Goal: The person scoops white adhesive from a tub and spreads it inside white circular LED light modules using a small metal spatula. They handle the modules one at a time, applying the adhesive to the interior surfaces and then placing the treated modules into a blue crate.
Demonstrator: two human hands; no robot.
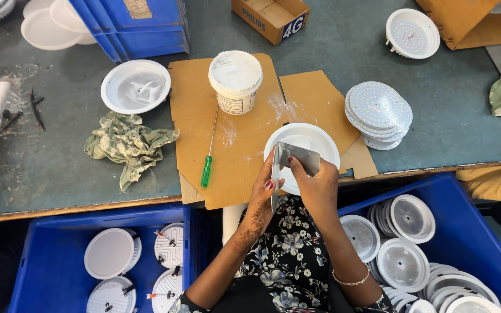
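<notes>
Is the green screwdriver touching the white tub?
Apart. The head view shows the green screwdriver with its metal tip ending just left of the white tub, brown cardboard visible between them.

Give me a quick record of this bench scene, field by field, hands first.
Left hand: holds a thin metal scraper blade on edge
Right hand: grips a flat metal plate
Under the hands: white round housing on cardboard sheet
On the cardboard: white tub, green-handled screwdriver
Right of it: stack of dotted round boards
Left of it: crumpled rag
</notes>
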